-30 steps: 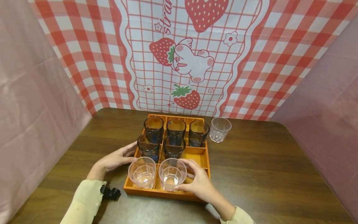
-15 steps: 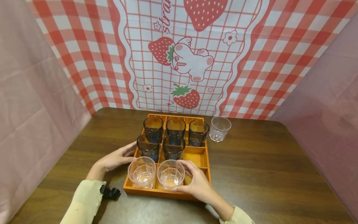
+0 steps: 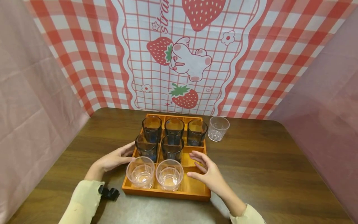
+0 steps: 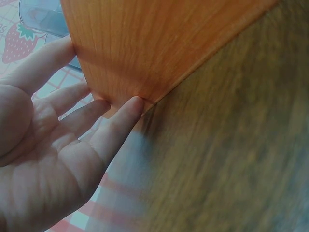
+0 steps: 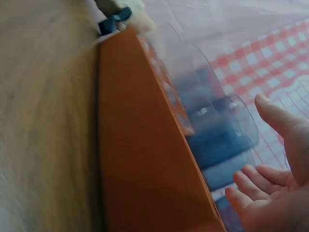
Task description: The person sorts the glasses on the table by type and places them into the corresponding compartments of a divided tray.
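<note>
A wooden divided tray [image 3: 194, 196] holds several dark tinted cups [image 3: 172, 148] in its back and middle rows. In its front row, a clear cup [image 3: 140, 175] stands at the left and another clear cup [image 3: 169, 178] in the middle. My left hand [image 3: 114, 159] touches the tray's left side, the fingertips [image 4: 137, 104] against the outer wooden wall [image 4: 130, 48] in the left wrist view. Over the tray's right part hovers my right hand [image 3: 209, 175], fingers spread and slightly bent, apart from the middle clear cup. Nothing lies between its thumb and fingers.
One more clear cup [image 3: 218, 128] stands on the dark wood table [image 3: 268, 161] beyond the tray's back right corner. Behind the table hangs a checked strawberry cloth [image 3: 181, 59], with pink curtains [image 3: 42, 102] at the sides.
My right hand has let go of the middle clear cup and drawn away to the right. That cup shifted slightly left before the release. My left hand keeps its place at the tray.
</note>
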### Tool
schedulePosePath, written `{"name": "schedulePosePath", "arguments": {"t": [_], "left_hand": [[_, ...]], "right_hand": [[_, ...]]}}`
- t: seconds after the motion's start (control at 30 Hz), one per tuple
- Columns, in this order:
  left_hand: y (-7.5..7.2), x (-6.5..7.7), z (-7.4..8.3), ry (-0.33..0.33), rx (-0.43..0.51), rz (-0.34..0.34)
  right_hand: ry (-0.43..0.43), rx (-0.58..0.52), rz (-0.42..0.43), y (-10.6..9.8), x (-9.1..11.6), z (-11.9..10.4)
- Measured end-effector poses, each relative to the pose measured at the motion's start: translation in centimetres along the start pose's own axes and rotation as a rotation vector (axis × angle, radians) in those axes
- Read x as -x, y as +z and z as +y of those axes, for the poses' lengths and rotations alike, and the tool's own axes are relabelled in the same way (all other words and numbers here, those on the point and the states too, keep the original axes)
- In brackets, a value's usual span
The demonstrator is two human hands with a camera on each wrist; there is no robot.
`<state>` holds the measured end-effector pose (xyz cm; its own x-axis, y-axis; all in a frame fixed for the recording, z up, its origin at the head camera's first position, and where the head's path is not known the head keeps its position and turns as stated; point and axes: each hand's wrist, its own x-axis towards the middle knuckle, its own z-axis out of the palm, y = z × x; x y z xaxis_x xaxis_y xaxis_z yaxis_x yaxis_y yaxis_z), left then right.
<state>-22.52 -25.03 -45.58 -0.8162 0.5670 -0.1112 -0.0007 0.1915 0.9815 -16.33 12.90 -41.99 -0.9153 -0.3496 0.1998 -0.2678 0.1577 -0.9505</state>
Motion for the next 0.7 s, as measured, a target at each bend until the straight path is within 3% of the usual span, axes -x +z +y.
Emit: {"name": "schedulePosePath", "arguments": {"t": [0.43, 0.7], "left_hand": [[-0.1, 0.0, 0.0, -0.006, 0.006, -0.006], [-0.1, 0.0, 0.0, -0.012, -0.017, 0.001]], "right_hand": [[0.175, 0.03, 0.391, -4.7, -1.9, 0.6], [0.181, 0.01, 0.546, -6.8, -3.4, 2.4]]}}
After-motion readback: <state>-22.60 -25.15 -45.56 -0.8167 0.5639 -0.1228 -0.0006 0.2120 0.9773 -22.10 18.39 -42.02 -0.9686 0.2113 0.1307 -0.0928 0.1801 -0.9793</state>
